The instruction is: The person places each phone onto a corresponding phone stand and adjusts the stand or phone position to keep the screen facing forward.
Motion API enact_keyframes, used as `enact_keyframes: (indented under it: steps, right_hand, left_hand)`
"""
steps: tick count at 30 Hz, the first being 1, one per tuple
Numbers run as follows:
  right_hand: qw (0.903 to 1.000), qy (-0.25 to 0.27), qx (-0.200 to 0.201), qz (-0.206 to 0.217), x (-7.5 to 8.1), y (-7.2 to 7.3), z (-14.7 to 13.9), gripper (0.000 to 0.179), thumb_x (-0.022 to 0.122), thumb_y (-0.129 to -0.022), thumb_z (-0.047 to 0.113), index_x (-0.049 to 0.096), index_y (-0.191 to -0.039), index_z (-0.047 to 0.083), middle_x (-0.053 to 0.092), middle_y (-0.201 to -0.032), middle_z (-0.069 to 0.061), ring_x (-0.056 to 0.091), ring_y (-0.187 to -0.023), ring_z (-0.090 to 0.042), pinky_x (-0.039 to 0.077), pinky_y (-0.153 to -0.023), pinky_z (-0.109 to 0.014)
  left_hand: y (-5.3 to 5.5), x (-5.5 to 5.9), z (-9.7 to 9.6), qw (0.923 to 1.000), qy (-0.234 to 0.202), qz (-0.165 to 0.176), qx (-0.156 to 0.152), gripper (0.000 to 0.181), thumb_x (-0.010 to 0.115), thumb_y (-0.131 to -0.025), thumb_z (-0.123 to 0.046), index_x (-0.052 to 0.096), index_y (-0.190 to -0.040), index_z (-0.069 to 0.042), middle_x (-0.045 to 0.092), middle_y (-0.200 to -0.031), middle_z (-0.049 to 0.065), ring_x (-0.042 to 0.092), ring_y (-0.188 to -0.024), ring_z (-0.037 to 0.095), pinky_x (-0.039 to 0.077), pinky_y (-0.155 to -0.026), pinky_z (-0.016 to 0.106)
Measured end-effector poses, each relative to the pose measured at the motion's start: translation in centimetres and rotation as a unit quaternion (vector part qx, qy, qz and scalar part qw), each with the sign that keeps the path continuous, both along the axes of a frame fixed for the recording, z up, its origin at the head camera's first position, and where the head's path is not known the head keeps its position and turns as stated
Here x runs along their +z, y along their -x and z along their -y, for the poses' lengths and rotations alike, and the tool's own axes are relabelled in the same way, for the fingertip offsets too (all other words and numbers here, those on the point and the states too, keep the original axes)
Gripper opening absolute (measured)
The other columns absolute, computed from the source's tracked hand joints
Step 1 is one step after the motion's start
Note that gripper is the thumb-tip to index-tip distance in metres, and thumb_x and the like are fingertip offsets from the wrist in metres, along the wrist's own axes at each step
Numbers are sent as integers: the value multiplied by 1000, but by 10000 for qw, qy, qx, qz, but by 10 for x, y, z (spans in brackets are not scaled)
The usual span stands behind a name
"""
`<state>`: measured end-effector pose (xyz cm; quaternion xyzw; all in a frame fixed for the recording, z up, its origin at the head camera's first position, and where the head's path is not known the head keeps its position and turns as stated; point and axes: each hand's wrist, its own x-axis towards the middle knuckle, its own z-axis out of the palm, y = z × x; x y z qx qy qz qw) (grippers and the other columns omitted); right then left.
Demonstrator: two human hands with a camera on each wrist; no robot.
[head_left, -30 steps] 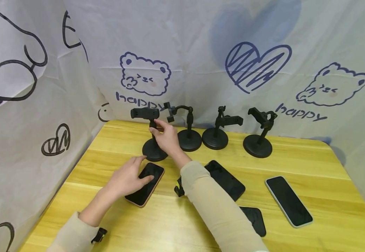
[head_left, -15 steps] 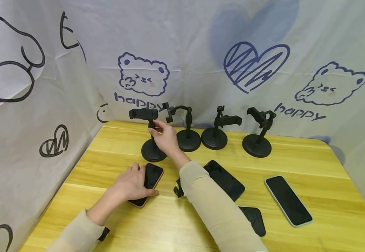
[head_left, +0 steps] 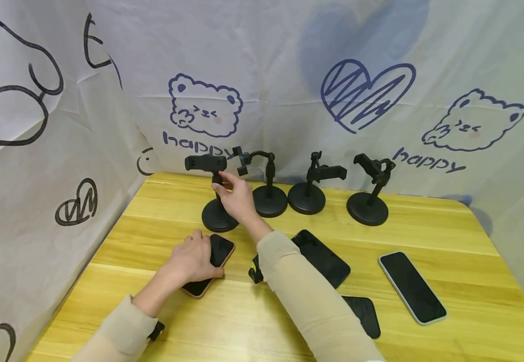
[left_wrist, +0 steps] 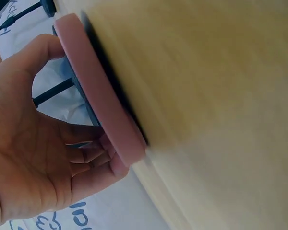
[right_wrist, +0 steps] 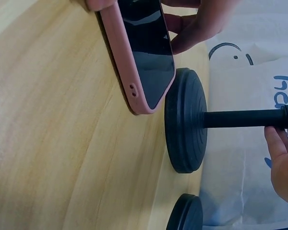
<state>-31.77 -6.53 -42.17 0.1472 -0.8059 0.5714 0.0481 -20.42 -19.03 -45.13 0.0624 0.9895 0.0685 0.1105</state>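
Observation:
My left hand (head_left: 192, 259) spans a phone (head_left: 222, 247) in a pink case, at the table's left. In the left wrist view, the thumb and fingers of that hand (left_wrist: 33, 143) grip opposite edges of the pink case (left_wrist: 98, 91). Whether the phone lies fully flat or is slightly raised, I cannot tell. My right hand (head_left: 238, 198) pinches the upright pole of a black phone stand (head_left: 216, 217) just behind that phone. The stand's clamp (head_left: 205, 162) faces forward and holds nothing. Its round base (right_wrist: 185, 124) rests on the table in the right wrist view.
Three more black stands line the back: one (head_left: 269, 202) beside my right hand, another (head_left: 307, 198) next to it, a third (head_left: 367, 208) farther right. A black phone (head_left: 322, 259) and another phone (head_left: 364, 315) lie partly behind my right sleeve. A white-edged phone (head_left: 413, 287) lies at right.
My left hand has come down over the pink-cased phone, its thumb moving to the right edge and its fingers curling at the left. The right hand keeps its hold on the stand's pole.

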Motion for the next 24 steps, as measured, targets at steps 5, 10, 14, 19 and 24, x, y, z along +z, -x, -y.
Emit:
enact_keyframes:
  steps: [5,10,14,19,24]
  right_hand:
    - [10000,-52,-55,33,2,0,1,45,70,-102,19,63,-144,9,69,-135,-11,68,-120,-24,58,-96,-33]
    - [9999,-110,-64,86,2,0,2,44,71,-101,18,63,-143,9,69,-135,-11,68,-121,-24,57,-97,-34]
    - [9999,-134,-36,90,3,1,0,43,71,-101,17,64,-143,8,70,-133,-12,68,-120,-25,57,-98,-34]
    - [9998,-181,-30,82,4,1,-1,43,71,-101,17,65,-142,8,71,-131,-12,69,-119,-25,57,-98,-33]
    - [9999,-123,16,74,4,0,-1,43,71,-101,16,64,-142,7,70,-131,-12,69,-119,-25,57,-97,-32]
  left_hand:
    - [-1,1,6,9996,-239,-147,32,95,86,-72,-58,58,-131,10,52,-108,19,54,-85,30,51,-64,44]
    - [-7,8,10,9969,-476,-603,192,94,84,-73,-52,54,-135,13,52,-112,23,54,-86,32,52,-62,46]
    - [-12,16,10,9900,-742,-1132,389,91,83,-74,-48,53,-135,14,51,-113,25,55,-88,35,54,-61,49]
    - [-18,26,10,9770,-1105,-1679,705,93,83,-74,-46,49,-139,12,50,-118,26,56,-96,40,56,-62,54]
    - [-25,36,9,9574,-1538,-2250,953,94,82,-76,-45,45,-146,6,47,-122,25,54,-97,39,53,-55,49]
